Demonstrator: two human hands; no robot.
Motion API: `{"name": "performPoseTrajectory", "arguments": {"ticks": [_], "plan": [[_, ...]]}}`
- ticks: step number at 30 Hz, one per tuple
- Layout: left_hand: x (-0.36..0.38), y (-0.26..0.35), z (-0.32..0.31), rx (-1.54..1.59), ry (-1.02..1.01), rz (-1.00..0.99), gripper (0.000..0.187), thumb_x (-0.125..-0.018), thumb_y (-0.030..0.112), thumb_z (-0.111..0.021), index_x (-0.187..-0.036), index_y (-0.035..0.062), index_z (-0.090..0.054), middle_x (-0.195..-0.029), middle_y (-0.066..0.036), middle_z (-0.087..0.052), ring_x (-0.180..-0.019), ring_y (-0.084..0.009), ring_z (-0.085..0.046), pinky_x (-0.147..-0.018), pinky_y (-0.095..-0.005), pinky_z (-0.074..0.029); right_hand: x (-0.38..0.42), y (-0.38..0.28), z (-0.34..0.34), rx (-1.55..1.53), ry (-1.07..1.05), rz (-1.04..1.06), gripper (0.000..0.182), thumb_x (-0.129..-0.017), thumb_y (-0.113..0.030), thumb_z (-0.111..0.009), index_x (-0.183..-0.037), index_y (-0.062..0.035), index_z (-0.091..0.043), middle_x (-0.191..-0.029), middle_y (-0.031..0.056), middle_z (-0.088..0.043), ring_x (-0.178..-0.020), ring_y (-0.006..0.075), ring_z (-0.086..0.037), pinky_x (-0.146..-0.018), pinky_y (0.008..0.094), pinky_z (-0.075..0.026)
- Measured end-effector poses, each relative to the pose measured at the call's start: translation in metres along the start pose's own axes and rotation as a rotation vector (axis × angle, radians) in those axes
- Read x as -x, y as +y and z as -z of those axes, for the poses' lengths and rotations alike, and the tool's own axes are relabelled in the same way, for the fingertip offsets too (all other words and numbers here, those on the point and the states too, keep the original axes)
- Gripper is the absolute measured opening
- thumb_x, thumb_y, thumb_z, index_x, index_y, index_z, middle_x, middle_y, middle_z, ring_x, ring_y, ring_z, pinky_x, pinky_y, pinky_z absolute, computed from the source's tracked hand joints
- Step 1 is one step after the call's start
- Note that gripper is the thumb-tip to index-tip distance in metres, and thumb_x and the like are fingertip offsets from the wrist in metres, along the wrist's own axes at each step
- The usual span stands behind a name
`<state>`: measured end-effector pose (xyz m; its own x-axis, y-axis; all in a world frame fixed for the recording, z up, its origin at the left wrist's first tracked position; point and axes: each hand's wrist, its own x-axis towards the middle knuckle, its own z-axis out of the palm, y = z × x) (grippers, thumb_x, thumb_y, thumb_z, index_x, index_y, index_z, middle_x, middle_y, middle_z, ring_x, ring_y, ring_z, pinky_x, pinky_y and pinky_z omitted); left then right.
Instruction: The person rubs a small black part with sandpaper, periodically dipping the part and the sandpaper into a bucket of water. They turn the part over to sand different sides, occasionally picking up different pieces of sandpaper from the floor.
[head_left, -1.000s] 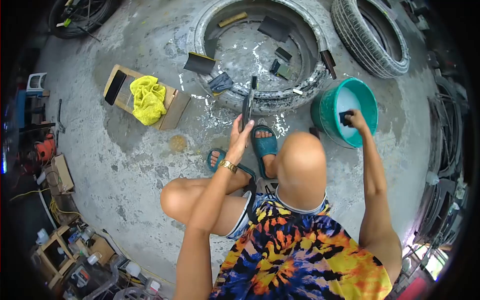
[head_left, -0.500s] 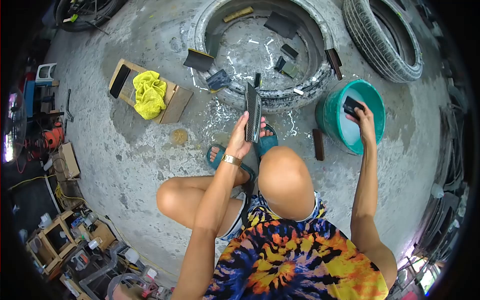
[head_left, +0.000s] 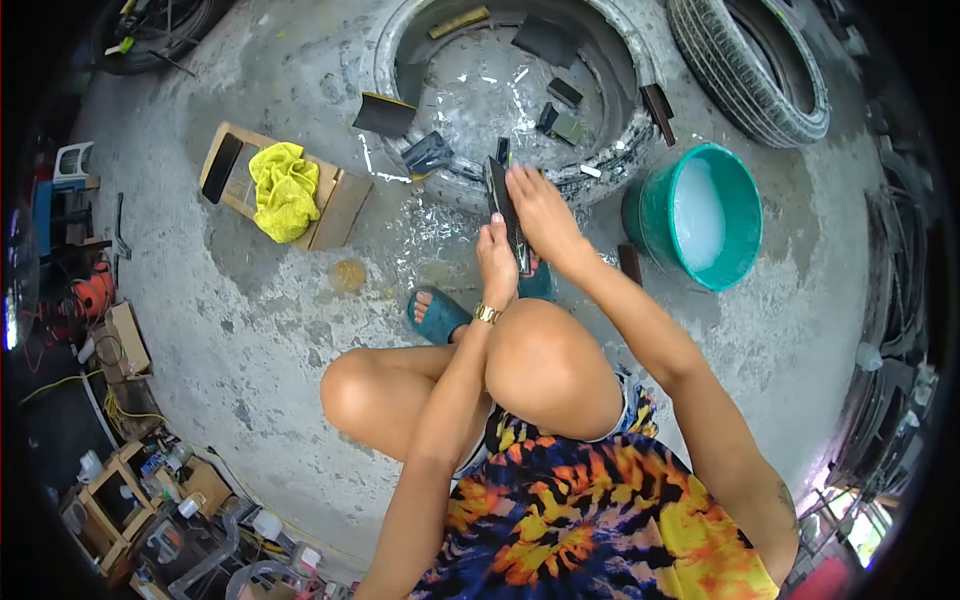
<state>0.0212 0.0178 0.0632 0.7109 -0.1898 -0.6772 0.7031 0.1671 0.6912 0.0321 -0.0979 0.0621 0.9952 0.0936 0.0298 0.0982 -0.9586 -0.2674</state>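
Note:
In my left hand [head_left: 497,262] is a long dark panel with a woven-looking surface [head_left: 511,222], held upright by its lower part, above my sandalled feet. My right hand [head_left: 543,215] lies against the panel's upper right face with its fingers pressed together; whatever is beneath them is hidden. To the right stands a green bucket [head_left: 650,222] with whitish liquid [head_left: 699,215]. A dark bar [head_left: 629,264] lies on the floor beside the bucket.
A large tyre [head_left: 385,60] lies ahead, with dark pieces [head_left: 545,42] inside and on its rim. Another tyre [head_left: 745,85] is at the upper right. A yellow cloth [head_left: 284,190] and a phone [head_left: 221,168] rest on a wooden stand [head_left: 333,212] at left.
My right hand has moved left from over the bucket to the panel. The black block it held is no longer visible. The whole view has shifted slightly.

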Motion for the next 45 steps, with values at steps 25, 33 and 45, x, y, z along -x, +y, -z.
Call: {"name": "performPoseTrajectory", "arguments": {"ticks": [25, 33, 45], "plan": [[-0.021, -0.022, 0.013, 0.069, -0.085, -0.039, 0.04, -0.1, 0.046, -0.039, -0.094, 0.0077, -0.046, -0.058, -0.008, -0.055, -0.039, -0.0171, -0.055, -0.03, -0.0274, -0.042, -0.034, 0.031, -0.008, -0.164, -0.021, -0.049, 0.044, -0.079, 0.0, -0.05, -0.122, 0.0079, -0.052, -0.13, 0.0249, -0.05, -0.123, 0.0368, -0.047, -0.102, 0.0448, -0.039], [-0.054, -0.063, 0.013, 0.019, 0.047, -0.467, 0.038, -0.101, 0.043, -0.041, -0.094, 0.0062, -0.049, -0.075, -0.007, -0.061, -0.054, -0.0138, -0.06, -0.043, -0.0258, -0.047, 0.028, -0.01, -0.014, 0.012, 0.077, 0.071, 0.051, -0.081, -0.005, -0.051, -0.13, 0.006, -0.045, -0.135, 0.0232, -0.049, -0.133, 0.0359, -0.039, -0.113, 0.0578, -0.016], [-0.013, -0.011, 0.014, 0.192, -0.186, -0.015, 0.035, -0.102, 0.037, -0.041, -0.1, 0.0051, -0.054, -0.085, -0.005, -0.063, -0.072, -0.0109, -0.061, -0.06, -0.026, -0.048, -0.024, -0.017, -0.01, -0.242, 0.155, -0.105, 0.055, -0.081, 0.0, -0.051, -0.135, 0.0033, -0.044, -0.14, 0.0201, -0.046, -0.137, 0.0349, -0.034, -0.112, 0.0638, -0.005]]}}
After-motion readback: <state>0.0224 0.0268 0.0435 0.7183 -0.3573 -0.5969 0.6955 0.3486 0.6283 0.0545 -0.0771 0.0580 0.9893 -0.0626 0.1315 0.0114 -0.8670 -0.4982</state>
